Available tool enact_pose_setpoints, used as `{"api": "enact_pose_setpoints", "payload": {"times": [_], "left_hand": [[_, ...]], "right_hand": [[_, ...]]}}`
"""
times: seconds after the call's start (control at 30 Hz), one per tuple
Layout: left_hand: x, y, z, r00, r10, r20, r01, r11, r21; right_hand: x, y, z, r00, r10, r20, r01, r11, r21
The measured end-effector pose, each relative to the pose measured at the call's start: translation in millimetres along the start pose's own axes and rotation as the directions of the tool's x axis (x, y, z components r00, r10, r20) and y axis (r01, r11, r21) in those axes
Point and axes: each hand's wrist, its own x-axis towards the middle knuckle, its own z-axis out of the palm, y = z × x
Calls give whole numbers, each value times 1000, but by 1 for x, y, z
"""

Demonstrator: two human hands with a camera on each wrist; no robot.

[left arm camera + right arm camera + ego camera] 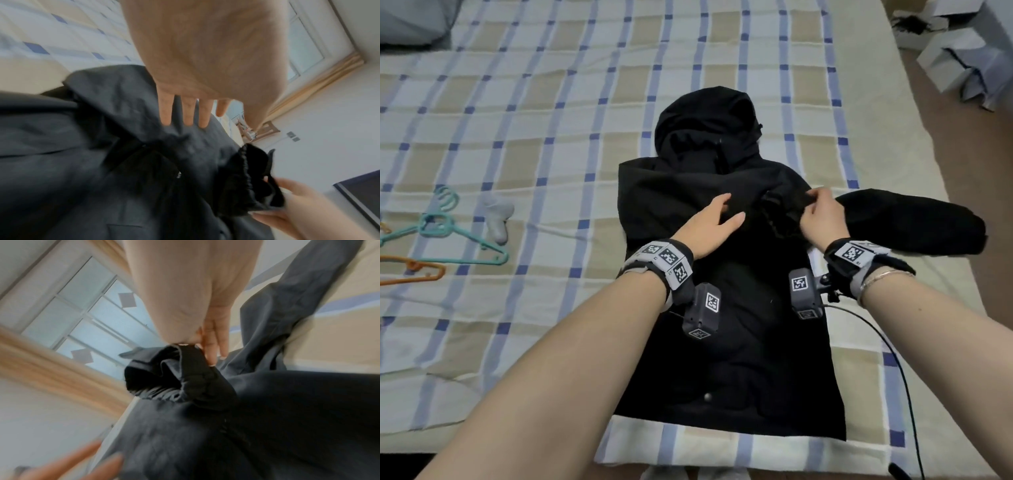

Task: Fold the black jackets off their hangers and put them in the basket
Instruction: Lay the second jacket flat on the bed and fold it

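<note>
A black hooded jacket [722, 274] lies flat on the bed [551, 102], off its hanger, with its body smoothed out. The step in hand looks like folding the right sleeve [907, 226] across the chest.

The right hand [822, 219] pinches the sleeve's gathered cuff [180, 374] between thumb and fingers [211, 350] and holds it over the jacket's upper chest. The left hand [709, 226] lies with straight, spread fingers [185, 112] on the chest just beside the cuff, holding nothing.

To do this well, I would keep the left palm pressing down so the body does not drag or bunch. The cuff should go straight across toward the far shoulder, so that the sleeve creases at the shoulder seam. Lay it flat before letting go, and smooth outward; this slick fabric seems likely to slide or spring back.

The jacket's long axis runs directly away from the person. The hood [705, 120] points to the far side of the bed and the hem [722, 428] lies at the near edge. The right sleeve loops out to the right and doubles back to the chest. Two hangers, teal [448, 236] and orange [414, 270], lie on the bed well to the left. No basket is in view.
</note>
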Motion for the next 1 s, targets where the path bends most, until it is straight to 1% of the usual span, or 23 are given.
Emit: {"api": "enact_pose_setpoints", "payload": {"times": [0.07, 0.1, 0.17, 0.2, 0.27, 0.3, 0.37, 0.43, 0.47, 0.53, 0.57, 0.63, 0.67, 0.7, 0.73, 0.77, 0.87, 0.93, 1.0], "left_hand": [[3, -19, -1, 999, -29, -23, 33, 985, 170], [3, -29, -3, 998, -47, -34, 54, 963, 263], [8, -50, -9, 995, -85, -48, 97, 898, 429], [9, -59, -13, 993, -97, -63, 115, 856, 503], [15, -79, -20, 989, -117, -86, 145, 776, 613], [20, -90, -25, 986, -138, -99, 169, 750, 639], [27, -109, -34, 977, -187, -107, 210, 712, 670], [33, -124, -41, 974, -197, -114, 220, 679, 700], [36, -130, -43, 973, -181, -145, 229, 660, 716], [41, -140, -44, 962, -116, -248, 263, 640, 722], [42, -145, -44, 958, -103, -267, 270, 634, 725], [45, -157, -39, 970, -127, -205, 240, 582, 777], [45, -165, -36, 976, -135, -171, 217, 556, 802], [46, -173, -34, 980, -124, -156, 199, 552, 810], [48, -180, -31, 982, -102, -161, 190, 562, 805], [50, -187, -29, 981, -78, -176, 188, 574, 797], [54, -203, -28, 976, -83, -200, 210, 584, 784], [58, -209, -30, 974, -101, -202, 223, 570, 791], [61, -212, -32, 971, -76, -227, 230, 559, 797]], "right_hand": [[7, 13, -7, 988, 151, -13, -151, 989, 1], [9, 18, -7, 979, 203, -4, -203, 979, -1], [9, 26, -2, 971, 239, -1, -238, 971, -28], [7, 27, 2, 974, 225, -10, -225, 972, -62], [4, 30, 14, 985, 162, -60, -170, 972, -164], [3, 30, 21, 991, 101, -87, -118, 970, -212], [1, 31, 39, 993, -69, -98, 36, 952, -304], [0, 32, 59, 979, -204, -29, 174, 896, -409], [-1, 33, 69, 971, -237, 22, 221, 863, -453], [-4, 34, 89, 954, -265, 142, 299, 800, -521], [-5, 35, 98, 941, -268, 205, 338, 765, -548], [-5, 42, 114, 922, -237, 307, 382, 688, -617], [-5, 46, 121, 919, -201, 339, 385, 643, -662], [-4, 50, 125, 924, -161, 348, 371, 606, -704], [0, 53, 125, 936, -135, 326, 340, 589, -733], [5, 56, 124, 951, -127, 281, 300, 595, -746], [21, 59, 111, 982, -132, 139, 191, 650, -735], [32, 58, 100, 990, -126, 65, 134, 683, -718], [42, 55, 88, 994, -107, -12, 69, 719, -692]]}}
